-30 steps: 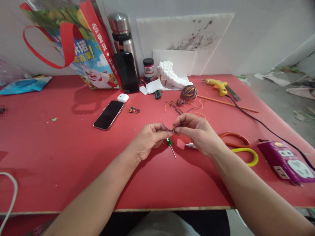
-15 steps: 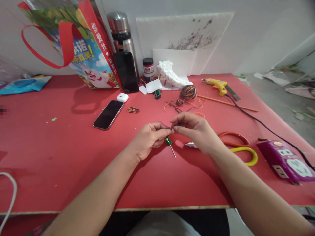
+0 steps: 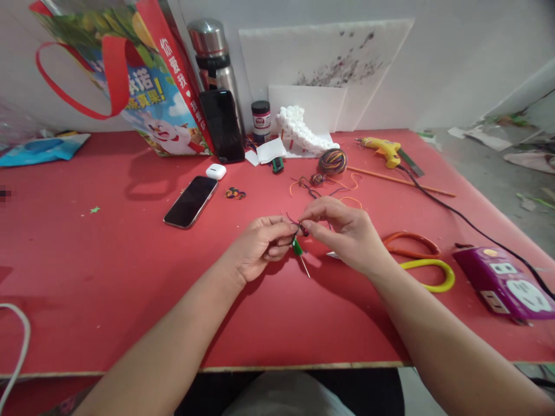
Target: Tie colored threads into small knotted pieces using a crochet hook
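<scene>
Both hands meet over the middle of the red table (image 3: pixel 130 277). My left hand (image 3: pixel 260 247) is closed, pinching thin multicoloured cord (image 3: pixel 299 226) between thumb and fingers, with a small green-handled screwdriver (image 3: pixel 300 255) poking out below it. My right hand (image 3: pixel 342 231) is closed too, its thumb and forefinger pinching the same small knot of cord right against the left fingertips. More loose cord (image 3: pixel 321 186) trails behind toward a multicoloured ball of cord (image 3: pixel 332 162).
A phone (image 3: pixel 191 201) and white earbud case (image 3: pixel 215 171) lie at left. A printed bag (image 3: pixel 130 81), flask (image 3: pixel 213 58) and jar (image 3: pixel 261 122) stand at the back. Scissors (image 3: pixel 418 260) and a purple power strip (image 3: pixel 505 282) sit at right, a yellow glue gun (image 3: pixel 384 150) behind.
My right hand has shifted slightly left and down, closing in on the left fingertips. The left fingers have curled a little tighter on the cord.
</scene>
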The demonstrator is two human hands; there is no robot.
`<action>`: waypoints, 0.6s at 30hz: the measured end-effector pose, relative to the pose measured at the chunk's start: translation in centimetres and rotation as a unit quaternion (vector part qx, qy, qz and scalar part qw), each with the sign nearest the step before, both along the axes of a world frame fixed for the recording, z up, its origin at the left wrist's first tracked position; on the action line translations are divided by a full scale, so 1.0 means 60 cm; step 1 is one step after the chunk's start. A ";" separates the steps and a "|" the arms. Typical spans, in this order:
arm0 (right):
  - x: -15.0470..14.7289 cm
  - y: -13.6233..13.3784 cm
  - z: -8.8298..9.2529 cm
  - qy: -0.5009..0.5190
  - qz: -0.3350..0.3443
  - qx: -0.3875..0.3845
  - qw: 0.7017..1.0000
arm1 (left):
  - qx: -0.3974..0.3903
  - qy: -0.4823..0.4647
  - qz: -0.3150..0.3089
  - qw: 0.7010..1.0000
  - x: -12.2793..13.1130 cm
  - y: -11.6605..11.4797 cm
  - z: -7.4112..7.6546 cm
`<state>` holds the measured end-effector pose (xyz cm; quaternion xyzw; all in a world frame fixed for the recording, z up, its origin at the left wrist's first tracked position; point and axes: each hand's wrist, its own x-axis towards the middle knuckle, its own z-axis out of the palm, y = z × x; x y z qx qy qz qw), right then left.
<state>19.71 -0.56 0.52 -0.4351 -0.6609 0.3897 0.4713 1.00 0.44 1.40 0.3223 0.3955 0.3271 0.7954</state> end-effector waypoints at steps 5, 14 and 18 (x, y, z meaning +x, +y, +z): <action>-0.001 0.000 -0.004 -0.060 -0.006 0.051 0.997 | 0.059 0.065 0.029 0.996 0.005 -0.007 0.002; 0.000 0.002 -0.012 -0.088 -0.017 0.052 0.995 | 0.098 0.099 0.044 0.989 0.007 -0.007 0.004; 0.001 0.002 -0.011 -0.105 -0.008 0.055 0.993 | 0.101 0.101 0.044 0.989 0.006 -0.007 0.003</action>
